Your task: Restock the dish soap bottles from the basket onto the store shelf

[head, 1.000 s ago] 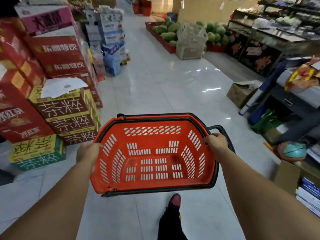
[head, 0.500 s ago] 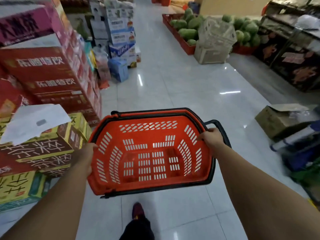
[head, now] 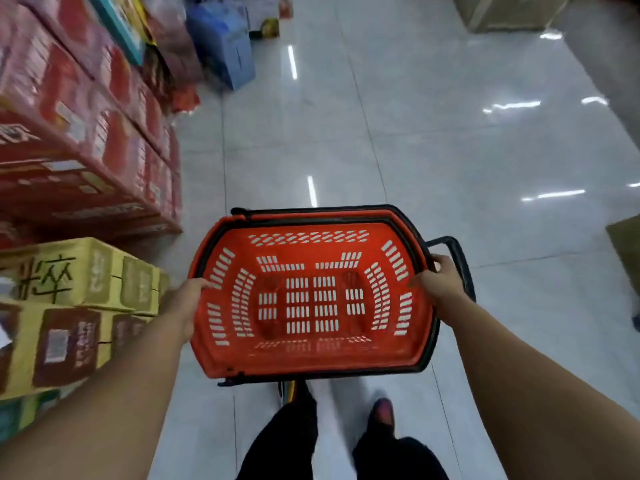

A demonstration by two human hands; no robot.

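Observation:
I carry an orange plastic basket [head: 311, 355] with black handles in front of me, above the tiled floor. Its slotted inside holds nothing; no dish soap bottles show in it. My left hand [head: 185, 306] grips the basket's left rim. My right hand [head: 438, 284] grips the right rim, beside the black handle loop [head: 459, 258] that sticks out to the right. No store shelf for soap is in view.
Stacked red cartons [head: 79, 143] and yellow cartons [head: 76, 306] line the left side close to my left arm. A blue box [head: 225, 53] stands farther up the aisle. A cardboard box [head: 625, 251] sits at the right edge. Glossy floor [head: 398, 140] stretches ahead; my legs and shoes [head: 381, 410] are below.
I have walked forward along the aisle and the view has tipped down. The melons and crates ahead have left the view. Both hands keep the same hold on the basket.

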